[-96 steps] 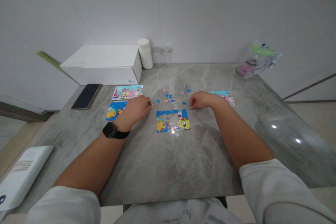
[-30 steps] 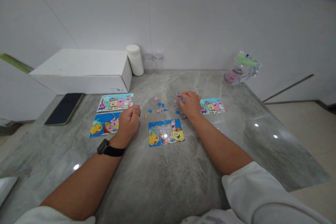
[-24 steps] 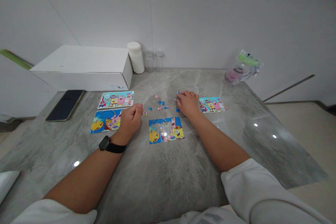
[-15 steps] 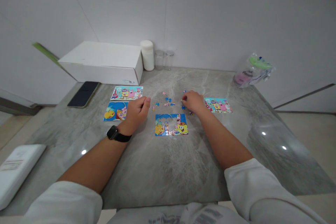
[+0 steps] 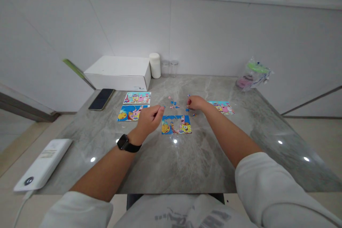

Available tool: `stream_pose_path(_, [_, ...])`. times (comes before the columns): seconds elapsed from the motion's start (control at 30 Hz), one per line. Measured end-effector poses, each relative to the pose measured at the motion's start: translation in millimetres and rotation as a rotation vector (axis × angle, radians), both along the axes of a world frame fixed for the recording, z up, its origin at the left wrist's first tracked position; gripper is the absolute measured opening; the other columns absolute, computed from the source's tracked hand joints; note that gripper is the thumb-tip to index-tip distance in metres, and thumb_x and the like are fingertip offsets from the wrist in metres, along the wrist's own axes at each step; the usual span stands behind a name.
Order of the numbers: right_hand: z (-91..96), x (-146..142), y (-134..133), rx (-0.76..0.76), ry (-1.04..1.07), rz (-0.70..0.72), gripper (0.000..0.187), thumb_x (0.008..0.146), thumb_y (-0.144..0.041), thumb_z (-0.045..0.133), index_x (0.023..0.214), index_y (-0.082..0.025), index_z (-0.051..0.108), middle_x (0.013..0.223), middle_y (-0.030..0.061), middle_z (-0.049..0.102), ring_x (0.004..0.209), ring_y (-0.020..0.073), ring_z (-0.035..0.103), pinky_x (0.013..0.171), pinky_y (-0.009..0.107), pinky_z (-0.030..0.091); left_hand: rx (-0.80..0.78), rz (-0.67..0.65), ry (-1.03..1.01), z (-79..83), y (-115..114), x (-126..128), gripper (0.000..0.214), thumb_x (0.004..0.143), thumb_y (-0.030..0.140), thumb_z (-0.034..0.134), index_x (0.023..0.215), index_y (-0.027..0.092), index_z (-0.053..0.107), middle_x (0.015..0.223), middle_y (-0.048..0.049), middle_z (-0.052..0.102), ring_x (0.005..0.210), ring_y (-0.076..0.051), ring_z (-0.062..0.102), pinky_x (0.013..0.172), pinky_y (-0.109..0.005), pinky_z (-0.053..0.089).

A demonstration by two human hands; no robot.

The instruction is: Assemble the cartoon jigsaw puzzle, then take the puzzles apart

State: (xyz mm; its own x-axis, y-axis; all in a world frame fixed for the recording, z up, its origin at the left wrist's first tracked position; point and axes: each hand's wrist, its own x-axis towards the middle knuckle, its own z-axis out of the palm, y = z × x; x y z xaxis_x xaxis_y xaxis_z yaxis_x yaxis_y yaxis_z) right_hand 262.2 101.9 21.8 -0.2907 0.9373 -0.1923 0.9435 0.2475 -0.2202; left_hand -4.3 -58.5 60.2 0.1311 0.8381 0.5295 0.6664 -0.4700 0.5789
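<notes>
My left hand [image 5: 151, 119] is closed beside the upper left corner of a partly assembled jigsaw puzzle [image 5: 184, 128]. What its fingers hold, if anything, is hidden; a bit of blue shows at their tips. My right hand [image 5: 197, 102] pinches a small puzzle piece [image 5: 188, 104] just above the table, right of the loose pieces. The cartoon puzzle has a gap in its middle where grey table shows. Several loose blue and pink puzzle pieces [image 5: 175, 103] lie behind it, and a few more lie around my right hand.
Two cartoon pictures [image 5: 137, 97] lie on the left and another picture [image 5: 226, 107] on the right, partly behind my right wrist. Farther out are a phone [image 5: 102, 99], white box [image 5: 117, 67], white bottle [image 5: 155, 66], bagged cup [image 5: 249, 76] and power bank [image 5: 45, 164].
My left hand has moved right, closer to the puzzle's upper left corner. My right hand stays near the loose pieces, still pinching. The camera view has shifted.
</notes>
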Motion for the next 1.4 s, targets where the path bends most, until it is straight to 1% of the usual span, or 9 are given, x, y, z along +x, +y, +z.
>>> stream_pose_path(0.17, [5.7, 14.8, -16.6, 0.038, 0.129, -0.006, 0.015, 0.077, -0.015, 0.076, 0.091, -0.021, 0.079, 0.095, 0.0047, 0.08, 0.086, 0.0189, 0.071, 0.077, 0.027, 0.05, -0.121, -0.035, -0.095, -7.4, -15.1, 10.6, 0.046, 0.104, 0.042, 0.045, 0.064, 0.021, 0.053, 0.059, 0.001, 0.053, 0.057, -0.014, 0.05, 0.06, -0.031, 0.031])
stream_pose_path(0.3, [4.7, 23.6, -49.4, -0.022, 0.645, -0.063, 0.011, 0.081, -0.025, 0.07, 0.09, -0.019, 0.074, 0.083, 0.0021, 0.076, 0.078, 0.0165, 0.068, 0.072, 0.027, 0.05, -0.224, -0.017, -0.232, -15.7, -16.7, 21.3, 0.038, 0.103, 0.044, 0.05, 0.073, 0.021, 0.058, 0.064, 0.002, 0.054, 0.064, -0.015, 0.052, 0.062, -0.03, 0.035])
stream_pose_path(0.4, [4.6, 18.0, -81.4, -0.139, 1.02, -0.161, 0.021, 0.076, -0.036, 0.076, 0.09, -0.021, 0.071, 0.081, 0.001, 0.075, 0.076, 0.0165, 0.069, 0.069, 0.028, 0.051, -0.286, -0.013, -0.308, -24.8, -13.4, 32.0, 0.029, 0.1, 0.044, 0.056, 0.082, 0.022, 0.062, 0.067, 0.0032, 0.055, 0.065, -0.015, 0.052, 0.062, -0.028, 0.036])
stream_pose_path(0.53, [5.0, -1.2, -114.6, -0.252, 1.303, -0.299, 0.034, 0.067, -0.044, 0.086, 0.086, -0.022, 0.069, 0.088, 0.0024, 0.077, 0.077, 0.0162, 0.069, 0.068, 0.028, 0.052, -0.335, -0.051, -0.32, -38.0, -8.7, 43.4, 0.019, 0.097, 0.041, 0.061, 0.098, 0.023, 0.067, 0.072, 0.0029, 0.06, 0.067, -0.015, 0.056, 0.064, -0.028, 0.04])
stream_pose_path(0.63, [1.4, -14.1, -126.8, -0.322, 1.423, -0.334, 0.039, 0.063, -0.048, 0.09, 0.084, -0.022, 0.07, 0.082, -0.0001, 0.074, 0.07, 0.0142, 0.065, 0.065, 0.027, 0.052, -0.33, -0.062, -0.28, -46.9, -6.3, 45.0, 0.018, 0.096, 0.037, 0.062, 0.101, 0.022, 0.07, 0.078, 0.0003, 0.065, 0.071, -0.016, 0.058, 0.068, -0.029, 0.043])
stream_pose_path(0.77, [-8.7, -21.7, -132.7, -0.371, 1.463, -0.358, 0.04, 0.063, -0.05, 0.091, 0.084, -0.022, 0.071, 0.077, -0.0009, 0.071, 0.064, 0.0134, 0.062, 0.061, 0.027, 0.05, -0.32, -0.054, -0.233, -54.9, -4.4, 42.7, 0.019, 0.097, 0.036, 0.063, 0.099, 0.02, 0.073, 0.087, -0.0033, 0.071, 0.074, -0.017, 0.059, 0.07, -0.03, 0.045])
stream_pose_path(0.9, [-16.4, -22.1, -135.1, -0.326, 1.416, -0.339, 0.037, 0.065, -0.05, 0.089, 0.083, -0.022, 0.071, 0.071, -0.0013, 0.069, 0.06, 0.0125, 0.057, 0.059, 0.026, 0.047, -0.344, -0.079, -0.221, -57.6, -4.5, 43.6, 0.021, 0.098, 0.037, 0.061, 0.097, 0.021, 0.074, 0.088, -0.0036, 0.073, 0.073, -0.016, 0.059, 0.069, -0.03, 0.045])
stream_pose_path(1.17, [-16.0, -28.5, -142.0, -0.177, 1.315, -0.237, 0.025, 0.071, -0.043, 0.083, 0.079, -0.023, 0.071, 0.074, -0.0008, 0.069, 0.068, 0.0155, 0.06, 0.064, 0.029, 0.047, -0.341, -0.073, -0.22, -59.8, -6.2, 46.4, 0.021, 0.098, 0.036, 0.062, 0.086, 0.02, 0.07, 0.077, -0.0007, 0.067, 0.068, -0.015, 0.057, 0.065, -0.029, 0.043])
stream_pose_path(1.4, [-18.3, -32.1, -145.0, -0.186, 1.268, -0.185, 0.02, 0.075, -0.041, 0.079, 0.079, -0.024, 0.07, 0.074, -0.0006, 0.068, 0.067, 0.0159, 0.06, 0.065, 0.03, 0.048, -0.341, -0.073, -0.176, -58.9, -7.0, 44.4, 0.015, 0.096, 0.029, 0.06, 0.085, 0.021, 0.067, 0.078, -0.0003, 0.066, 0.07, -0.015, 0.057, 0.066, -0.029, 0.042])
